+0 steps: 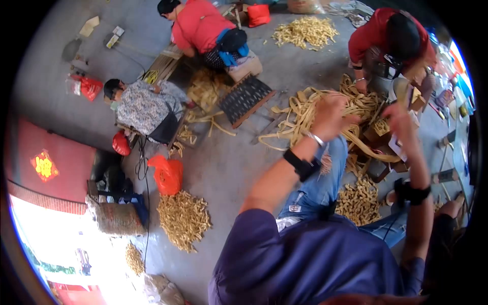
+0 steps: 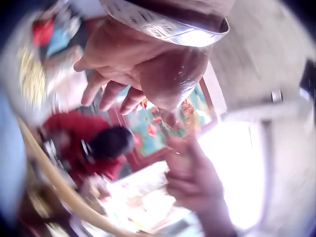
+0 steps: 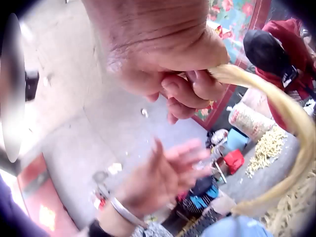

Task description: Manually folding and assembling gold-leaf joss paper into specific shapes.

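My right hand [image 3: 163, 59] grips one end of a long, pliable tan strip [image 3: 296, 118] between curled fingers and thumb. From there the strip arcs down past my knee in the right wrist view. Raised beside it, my left hand [image 2: 143, 66] has its fingers spread and nothing in them. In the head view both hands are lifted in front of my body, the left [image 1: 330, 119] over a heap of loose tan strips [image 1: 307, 107]. Short knotted tan pieces [image 1: 358, 201] lie piled on the floor between my legs.
A person in red [image 1: 391, 43] bends over the heap's far side. Two more people sit working at the left, near a dark slatted rack [image 1: 246, 99]. Other piles of knotted pieces [image 1: 184, 219] and a red bag [image 1: 166, 174] stand on the floor. Boxes [image 1: 378, 129] and clutter are at the right.
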`<move>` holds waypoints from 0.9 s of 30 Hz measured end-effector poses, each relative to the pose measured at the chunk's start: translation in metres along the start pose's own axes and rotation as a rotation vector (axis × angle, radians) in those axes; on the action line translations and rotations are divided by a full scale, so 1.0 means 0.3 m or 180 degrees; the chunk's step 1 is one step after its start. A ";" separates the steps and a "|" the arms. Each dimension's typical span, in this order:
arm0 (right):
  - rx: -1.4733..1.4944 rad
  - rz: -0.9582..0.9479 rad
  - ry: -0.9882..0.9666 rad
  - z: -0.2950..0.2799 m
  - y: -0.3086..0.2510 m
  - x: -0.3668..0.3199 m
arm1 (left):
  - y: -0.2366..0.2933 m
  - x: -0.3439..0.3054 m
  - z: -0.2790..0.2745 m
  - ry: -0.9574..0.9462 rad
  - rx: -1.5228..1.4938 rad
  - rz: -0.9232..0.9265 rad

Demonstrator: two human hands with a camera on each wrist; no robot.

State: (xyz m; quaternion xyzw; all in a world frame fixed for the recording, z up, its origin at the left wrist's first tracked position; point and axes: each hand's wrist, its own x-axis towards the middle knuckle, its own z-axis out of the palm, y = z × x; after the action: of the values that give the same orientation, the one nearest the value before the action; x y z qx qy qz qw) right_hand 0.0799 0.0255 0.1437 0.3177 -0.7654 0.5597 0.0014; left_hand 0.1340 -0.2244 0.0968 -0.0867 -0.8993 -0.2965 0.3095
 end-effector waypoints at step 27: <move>0.0539 0.1567 0.0193 0.031 0.008 -0.718 | 0.434 -0.107 0.218 -0.0585 -0.4540 -0.3124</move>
State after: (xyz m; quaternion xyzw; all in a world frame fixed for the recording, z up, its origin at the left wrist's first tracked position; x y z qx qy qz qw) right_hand 0.2539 0.1224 0.0612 0.1039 -0.7697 0.6145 -0.1385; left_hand 0.1707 -0.0799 0.0984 0.1140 -0.4561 -0.8808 -0.0553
